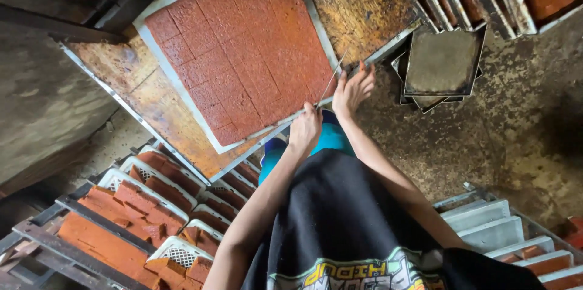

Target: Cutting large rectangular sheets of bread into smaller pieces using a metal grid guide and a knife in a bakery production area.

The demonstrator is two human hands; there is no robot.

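The left hand (305, 127) gripped a thin knife (331, 80) over the scored red slab (240, 47) (on a metal tray (176, 80)), while the right hand (352, 89) lay open beside it.

Head view, dim interior, soft daylight-like light falling from upper middle. Red slab (243, 47) and tray rim evenly lit, colours saturated. Metal worktop (358, 4) shows dull sheen, no hard glare. Corners fall into deep shadow, darkest top left and lower left. Wide-angle lens bends straight edges near borders. Centre sharp; knife (331, 80) slightly blurred; black shirt (340, 217) underexposed, detail lost.
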